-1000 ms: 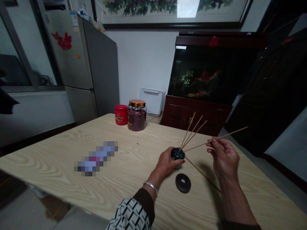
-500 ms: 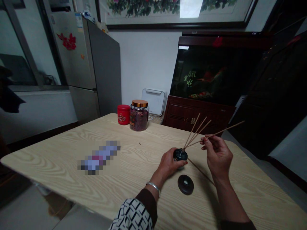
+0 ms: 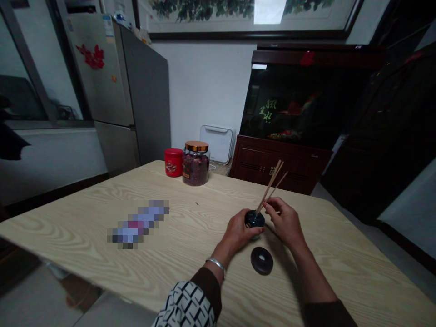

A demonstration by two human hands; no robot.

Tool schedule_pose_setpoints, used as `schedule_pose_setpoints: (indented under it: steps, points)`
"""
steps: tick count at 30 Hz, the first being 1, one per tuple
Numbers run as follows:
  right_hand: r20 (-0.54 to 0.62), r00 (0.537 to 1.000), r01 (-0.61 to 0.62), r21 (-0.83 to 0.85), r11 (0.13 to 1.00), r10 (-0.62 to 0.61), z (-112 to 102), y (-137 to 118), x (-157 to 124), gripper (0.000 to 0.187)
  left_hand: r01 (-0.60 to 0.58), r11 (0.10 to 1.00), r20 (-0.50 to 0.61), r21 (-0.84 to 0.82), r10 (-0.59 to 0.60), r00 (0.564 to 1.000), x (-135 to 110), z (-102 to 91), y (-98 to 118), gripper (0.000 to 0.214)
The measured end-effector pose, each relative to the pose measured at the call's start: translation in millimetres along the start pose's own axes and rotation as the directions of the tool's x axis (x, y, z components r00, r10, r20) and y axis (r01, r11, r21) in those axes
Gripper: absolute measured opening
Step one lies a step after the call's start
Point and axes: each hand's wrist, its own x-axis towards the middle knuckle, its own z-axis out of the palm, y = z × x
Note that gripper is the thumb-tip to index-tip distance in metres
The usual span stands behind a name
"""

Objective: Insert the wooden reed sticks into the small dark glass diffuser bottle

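Observation:
A small dark glass diffuser bottle (image 3: 254,220) stands on the wooden table, and my left hand (image 3: 236,231) is wrapped round its side. Several thin reed sticks (image 3: 271,182) rise from its mouth, leaning up and to the right. Just right of the mouth, my right hand (image 3: 285,220) pinches the reed sticks low down between thumb and fingers. Which of them it grips I cannot tell exactly. Below the bottle lies a round dark lid (image 3: 262,261) with a pale centre. The lower part of the bottle is hidden by my left hand.
A red canister (image 3: 173,162) and a jar with a copper-coloured lid (image 3: 195,165) stand at the table's (image 3: 190,240) far edge. A blurred-out flat object (image 3: 138,225) lies on the left. Behind are a fridge (image 3: 148,100) and a dark fish tank (image 3: 289,104).
My right hand has moved left and in close to the bottle's mouth. The slanting reed stick it held out to the right now stands among the others, which are closer together.

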Motion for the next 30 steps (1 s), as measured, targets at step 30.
schedule_pose_setpoints:
  steps: [30]
  points:
    - [0.368, 0.808, -0.076, -0.708, 0.702, 0.459, -44, 80, -24, 0.015, -0.028, 1.000, 0.005, 0.011, 0.028, 1.000, -1, 1.1, 1, 0.050]
